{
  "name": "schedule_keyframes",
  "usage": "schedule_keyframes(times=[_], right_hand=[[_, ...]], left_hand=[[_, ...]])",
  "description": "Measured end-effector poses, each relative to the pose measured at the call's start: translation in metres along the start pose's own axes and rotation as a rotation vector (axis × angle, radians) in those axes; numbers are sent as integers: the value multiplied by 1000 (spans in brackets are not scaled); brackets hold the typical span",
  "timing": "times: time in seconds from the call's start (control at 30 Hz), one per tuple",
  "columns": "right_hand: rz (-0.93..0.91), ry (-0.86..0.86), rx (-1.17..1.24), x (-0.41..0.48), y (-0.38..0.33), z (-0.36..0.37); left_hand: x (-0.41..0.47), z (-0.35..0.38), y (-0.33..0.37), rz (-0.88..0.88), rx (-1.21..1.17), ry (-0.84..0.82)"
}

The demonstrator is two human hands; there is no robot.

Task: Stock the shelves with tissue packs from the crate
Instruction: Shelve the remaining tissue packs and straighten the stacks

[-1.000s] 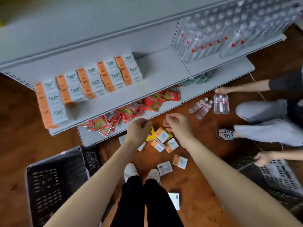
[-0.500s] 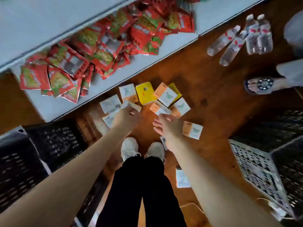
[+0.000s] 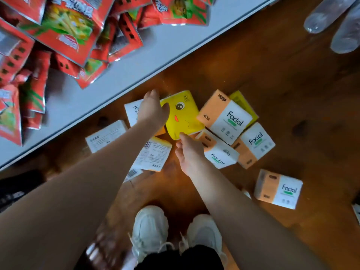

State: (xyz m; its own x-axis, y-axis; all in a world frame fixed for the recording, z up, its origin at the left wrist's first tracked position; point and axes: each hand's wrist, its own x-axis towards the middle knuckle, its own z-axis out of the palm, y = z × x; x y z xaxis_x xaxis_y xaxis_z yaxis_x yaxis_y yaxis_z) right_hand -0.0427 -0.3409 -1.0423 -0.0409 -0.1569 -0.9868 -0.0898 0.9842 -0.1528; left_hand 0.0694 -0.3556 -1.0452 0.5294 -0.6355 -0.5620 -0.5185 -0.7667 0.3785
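1. The yellow tissue pack (image 3: 184, 117) lies flat on the wooden floor (image 3: 282, 84), just beside the edge of the bottom shelf (image 3: 120, 75). It touches the orange-and-white packs (image 3: 226, 117) to its right.
2. The left hand (image 3: 153, 112) covers the pack's left corner with the thumb resting on the yellow face. The fingers bend down out of sight, so it cannot be told whether they have closed under the pack.
3. The right hand (image 3: 190, 152) is loosely spread, fingers nearly straight. Its fingertips (image 3: 183, 138) touch the pack's near edge and hold nothing.
4. A good lift probably wants both hands on opposite edges, squeezing lightly, since the soft wrapper is likely to buckle under a one-sided pinch.
5. Raising it straight up should keep it from dragging the neighbouring packs.
6. The bottom shelf is heaped with red snack bags (image 3: 68, 32), so the pack likely belongs on a level not in view.
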Motion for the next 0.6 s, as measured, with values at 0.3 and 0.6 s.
schedule_keyframes(times=[0.3,0.6], right_hand=[[32,-66,162,-17,2,-11],[-51,-19,205,-169,3,-38]], left_hand=[[-8,-2,7,100,-24,49],[-143,-95,48,-58,-408,261]])
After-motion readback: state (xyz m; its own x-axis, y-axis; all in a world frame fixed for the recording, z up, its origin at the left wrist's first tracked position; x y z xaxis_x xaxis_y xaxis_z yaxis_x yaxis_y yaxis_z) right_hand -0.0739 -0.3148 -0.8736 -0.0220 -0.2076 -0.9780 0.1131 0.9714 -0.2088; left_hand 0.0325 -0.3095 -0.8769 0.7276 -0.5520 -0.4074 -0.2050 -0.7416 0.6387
